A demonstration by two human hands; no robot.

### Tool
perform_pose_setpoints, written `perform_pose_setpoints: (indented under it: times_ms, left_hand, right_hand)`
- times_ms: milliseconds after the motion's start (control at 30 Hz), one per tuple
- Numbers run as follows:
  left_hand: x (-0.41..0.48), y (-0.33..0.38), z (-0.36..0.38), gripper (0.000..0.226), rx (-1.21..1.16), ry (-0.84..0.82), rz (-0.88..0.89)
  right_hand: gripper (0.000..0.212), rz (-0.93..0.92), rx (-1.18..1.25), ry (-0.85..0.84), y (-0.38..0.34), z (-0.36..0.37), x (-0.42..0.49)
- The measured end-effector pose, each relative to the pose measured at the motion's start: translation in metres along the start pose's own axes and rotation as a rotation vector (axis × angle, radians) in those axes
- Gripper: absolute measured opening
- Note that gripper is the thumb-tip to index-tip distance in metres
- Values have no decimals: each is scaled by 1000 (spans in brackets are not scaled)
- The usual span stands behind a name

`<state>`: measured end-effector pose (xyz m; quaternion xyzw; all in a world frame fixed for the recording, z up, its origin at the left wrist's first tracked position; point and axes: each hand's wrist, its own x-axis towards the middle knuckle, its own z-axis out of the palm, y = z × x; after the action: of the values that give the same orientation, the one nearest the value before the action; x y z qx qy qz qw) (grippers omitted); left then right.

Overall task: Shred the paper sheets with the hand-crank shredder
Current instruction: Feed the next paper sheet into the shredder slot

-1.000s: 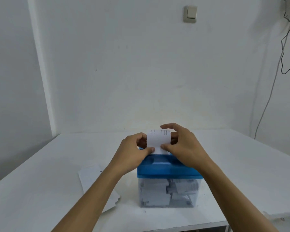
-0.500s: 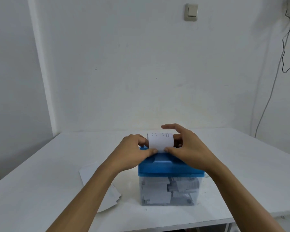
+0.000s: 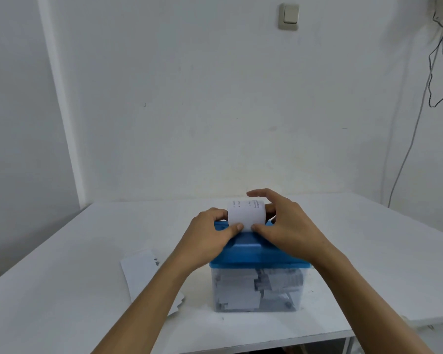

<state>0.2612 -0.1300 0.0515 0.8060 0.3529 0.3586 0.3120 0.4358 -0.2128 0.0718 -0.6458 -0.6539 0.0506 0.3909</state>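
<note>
Feeding stage: the left hand (image 3: 207, 235) and right hand (image 3: 290, 232) pinch a curled paper sheet (image 3: 246, 213) in their fingers (image 3: 237, 227), its lower edge at the shredder (image 3: 256, 251) slot. Below the fingers the bin (image 3: 241, 292) holds shreds. Spare sheets (image 3: 143, 272) lie to their left on the worktop (image 3: 62, 290), apparently unshredded.

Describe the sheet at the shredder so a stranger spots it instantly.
On the white table stands a clear bin with a blue lid. Rising from the lid, pinched by left hand and right hand, is the curled sheet. Unlike the loose sheets lying flat beside, it stands upright.
</note>
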Motion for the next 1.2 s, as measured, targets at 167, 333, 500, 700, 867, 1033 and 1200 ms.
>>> perform_pose_setpoints:
  times_ms: [167,333,500,700,867,1033,1200]
  left_hand:
    - [-1,-5,6,23,-41,9,16]
    - [-1,-8,8,29,-62,16,-14]
    - [-3,-8,11,29,-99,33,-25]
    - [-4,-9,11,30,-91,40,-29]
    - [-5,-9,15,27,-98,64,-11]
    - [-7,-4,18,21,-94,53,-24]
    - [-11,8,27,14,-74,110,-41]
  right_hand:
    - [51,-11,-43,235,11,-9,-20]
    - [44,-51,-158,413,56,-4,-75]
    - [56,16,-156,182,70,17,-97]
    - [69,78,0,126,65,23,-94]
    - [65,135,-28,77,57,19,-95]
    - [73,214,-210,-13,49,4,-93]
    - [80,298,-559,-85,24,-18,-82]
